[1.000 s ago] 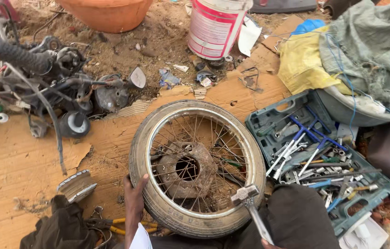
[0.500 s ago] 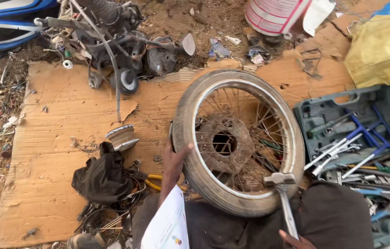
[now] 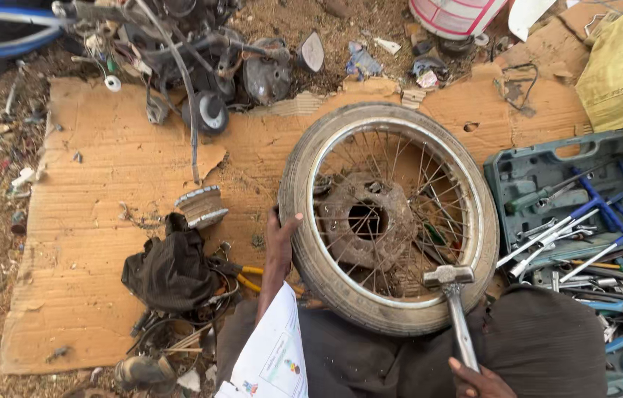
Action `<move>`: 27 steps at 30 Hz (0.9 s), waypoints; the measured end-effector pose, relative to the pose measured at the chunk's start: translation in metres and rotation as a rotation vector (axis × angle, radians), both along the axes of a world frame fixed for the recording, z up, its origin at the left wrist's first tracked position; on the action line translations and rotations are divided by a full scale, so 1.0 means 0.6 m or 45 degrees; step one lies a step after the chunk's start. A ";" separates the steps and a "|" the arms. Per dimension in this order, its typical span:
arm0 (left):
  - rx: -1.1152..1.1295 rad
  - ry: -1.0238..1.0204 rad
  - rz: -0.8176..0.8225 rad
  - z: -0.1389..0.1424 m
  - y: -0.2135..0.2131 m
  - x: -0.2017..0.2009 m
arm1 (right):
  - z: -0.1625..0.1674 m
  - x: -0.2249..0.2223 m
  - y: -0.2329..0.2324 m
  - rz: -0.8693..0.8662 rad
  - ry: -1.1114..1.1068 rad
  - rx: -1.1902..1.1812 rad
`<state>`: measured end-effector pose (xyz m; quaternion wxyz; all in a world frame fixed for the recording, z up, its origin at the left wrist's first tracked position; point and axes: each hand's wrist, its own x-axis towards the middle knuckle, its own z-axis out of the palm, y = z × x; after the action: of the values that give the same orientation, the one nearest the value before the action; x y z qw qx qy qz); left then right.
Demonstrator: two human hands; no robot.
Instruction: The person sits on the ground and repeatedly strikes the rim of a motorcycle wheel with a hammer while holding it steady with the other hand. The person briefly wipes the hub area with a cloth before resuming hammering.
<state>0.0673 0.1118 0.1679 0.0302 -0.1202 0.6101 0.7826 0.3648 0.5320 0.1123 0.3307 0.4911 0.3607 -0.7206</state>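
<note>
On torn cardboard (image 3: 105, 221) – left hand (image 3: 280, 239) fingers open on the spoked wheel (image 3: 389, 217) (rusty hub), right hand (image 3: 477, 382) gripping a hammer (image 3: 453, 302).

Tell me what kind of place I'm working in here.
Likely an outdoor, makeshift motorcycle repair spot on bare ground: a spoked wheel lies on flattened cardboard, an open tool case sits beside it, and stripped engine parts lie in the dirt.
</note>
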 end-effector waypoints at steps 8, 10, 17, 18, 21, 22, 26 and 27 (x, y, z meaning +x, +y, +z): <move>-0.011 0.007 0.019 0.091 0.035 0.021 | -0.005 0.033 -0.001 -0.074 -0.043 0.149; -0.085 0.177 0.008 0.131 0.055 0.036 | -0.009 0.043 -0.001 -0.074 -0.012 0.152; -0.196 0.406 -0.059 0.250 0.107 0.120 | -0.021 0.078 -0.004 -0.118 0.071 0.215; -0.255 0.393 -0.042 0.261 0.112 0.134 | -0.023 0.081 -0.005 -0.113 0.058 0.201; -0.330 0.395 0.008 0.276 0.121 0.179 | -0.014 0.088 -0.010 -0.034 0.126 0.202; -0.276 0.418 0.009 0.274 0.122 0.189 | -0.008 0.089 -0.011 -0.041 0.122 0.191; -0.150 0.165 0.024 0.223 0.099 0.203 | 0.025 0.089 -0.008 -0.063 0.019 0.048; -0.129 0.172 0.025 0.200 0.089 0.199 | 0.032 0.087 -0.007 -0.052 0.018 0.030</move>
<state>0.1868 0.1653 0.2880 -0.0249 -0.0746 0.6484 0.7572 0.4167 0.5278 0.1312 0.3076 0.4972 0.3616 -0.7262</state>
